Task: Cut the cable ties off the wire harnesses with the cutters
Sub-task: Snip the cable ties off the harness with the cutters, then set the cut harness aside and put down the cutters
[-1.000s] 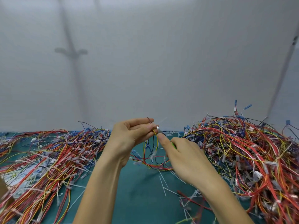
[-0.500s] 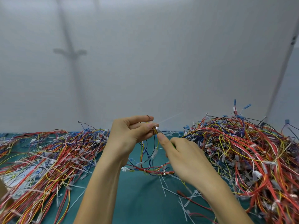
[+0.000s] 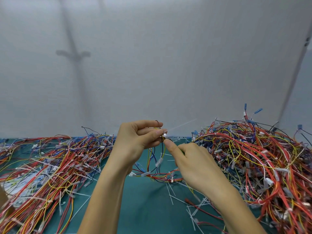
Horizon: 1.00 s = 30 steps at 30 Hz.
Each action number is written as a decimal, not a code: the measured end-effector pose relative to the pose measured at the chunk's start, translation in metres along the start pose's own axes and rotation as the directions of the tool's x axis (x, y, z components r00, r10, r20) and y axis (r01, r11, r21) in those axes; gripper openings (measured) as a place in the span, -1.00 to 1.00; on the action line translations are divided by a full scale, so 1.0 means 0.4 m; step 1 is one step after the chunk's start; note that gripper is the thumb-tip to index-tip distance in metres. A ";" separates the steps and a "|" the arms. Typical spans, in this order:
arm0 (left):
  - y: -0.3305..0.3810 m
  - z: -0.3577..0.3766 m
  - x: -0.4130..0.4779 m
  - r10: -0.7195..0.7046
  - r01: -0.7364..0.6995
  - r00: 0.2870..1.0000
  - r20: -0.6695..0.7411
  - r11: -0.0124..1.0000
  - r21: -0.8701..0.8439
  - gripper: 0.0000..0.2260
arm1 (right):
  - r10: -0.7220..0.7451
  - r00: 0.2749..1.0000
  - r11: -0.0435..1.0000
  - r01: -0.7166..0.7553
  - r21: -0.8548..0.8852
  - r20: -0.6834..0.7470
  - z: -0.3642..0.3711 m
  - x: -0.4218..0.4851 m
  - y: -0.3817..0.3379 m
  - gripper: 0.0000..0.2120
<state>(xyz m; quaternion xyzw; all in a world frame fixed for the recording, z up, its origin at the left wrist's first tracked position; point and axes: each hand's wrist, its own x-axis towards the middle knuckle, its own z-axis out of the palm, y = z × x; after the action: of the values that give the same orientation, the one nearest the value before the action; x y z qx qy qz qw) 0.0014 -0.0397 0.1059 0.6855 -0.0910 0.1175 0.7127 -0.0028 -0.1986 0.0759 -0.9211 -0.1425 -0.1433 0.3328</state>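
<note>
My left hand (image 3: 136, 139) pinches a small wire harness (image 3: 157, 168) near its top, lifted above the green mat (image 3: 140, 208). The harness hangs down in red, yellow, blue and black loops that reach the mat. A thin white cable tie (image 3: 182, 124) sticks out up and to the right from the pinched spot. My right hand (image 3: 192, 164) grips the cutters (image 3: 166, 136); only their metal tip shows, right at the tie by my left fingertips. The cutters' handles are hidden in my palm.
A large heap of wire harnesses (image 3: 263, 159) fills the right side of the mat, and a flatter spread of harnesses (image 3: 50, 169) covers the left. Cut white tie pieces (image 3: 194, 211) litter the mat near my right forearm. A pale wall rises behind the table.
The harness has been lifted a little, so its loops hang lower in front of the mat. The tie's tail now points out to the right. Both hands stay close together.
</note>
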 end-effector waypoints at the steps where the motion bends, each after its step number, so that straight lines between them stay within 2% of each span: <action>1: 0.000 0.000 -0.001 -0.001 0.001 1.000 0.002 1.000 0.003 -0.86 | 0.000 1.000 1.000 0.000 0.007 0.002 0.000 0.000 0.001 -0.30; 7: -0.001 -0.010 0.002 -0.008 0.009 1.000 -0.015 0.999 0.038 -0.87 | -0.005 1.000 1.000 0.004 0.026 0.014 0.001 -0.001 0.000 -0.28; 10: -0.005 -0.032 0.008 -0.022 0.027 0.997 -0.080 0.998 0.061 -0.86 | 0.020 0.998 1.000 -0.019 -0.015 0.066 -0.001 0.001 0.003 -0.26; 13: -0.015 -0.059 0.015 -0.036 0.060 0.983 -0.182 0.990 0.126 -0.88 | 0.026 0.966 0.990 0.012 -0.144 0.258 -0.005 -0.007 0.007 -0.33; 16: -0.025 -0.077 0.021 -0.054 0.096 0.973 -0.226 0.979 0.177 -0.91 | 0.066 0.860 0.957 0.089 -0.277 0.506 0.003 -0.017 0.009 -0.40; 18: -0.030 -0.077 0.023 -0.058 0.106 0.974 -0.220 0.971 0.214 -0.90 | 0.090 0.807 0.935 0.134 -0.329 0.584 0.034 -0.025 0.004 -0.46; 20: -0.032 -0.068 0.024 -0.049 0.099 0.976 -0.211 0.967 0.233 -0.89 | 0.106 0.809 0.905 0.162 -0.393 0.578 0.092 -0.038 -0.008 -0.51; 23: -0.034 -0.053 0.023 -0.005 0.060 0.983 -0.182 0.953 0.296 -0.89 | 0.093 0.855 0.854 0.195 -0.482 0.511 0.189 -0.059 -0.026 -0.48; 30: -0.032 -0.036 0.021 0.020 0.036 0.988 -0.153 0.934 0.355 -0.91 | 0.087 0.876 0.870 0.166 -0.465 0.474 0.303 -0.060 0.005 -0.48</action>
<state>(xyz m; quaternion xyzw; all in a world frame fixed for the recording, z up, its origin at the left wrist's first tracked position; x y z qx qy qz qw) 0.0128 -0.0255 0.0955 0.7926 -0.0101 0.1818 0.5820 -0.0037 -0.1248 -0.0230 -0.9780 -0.1986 0.0510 0.0383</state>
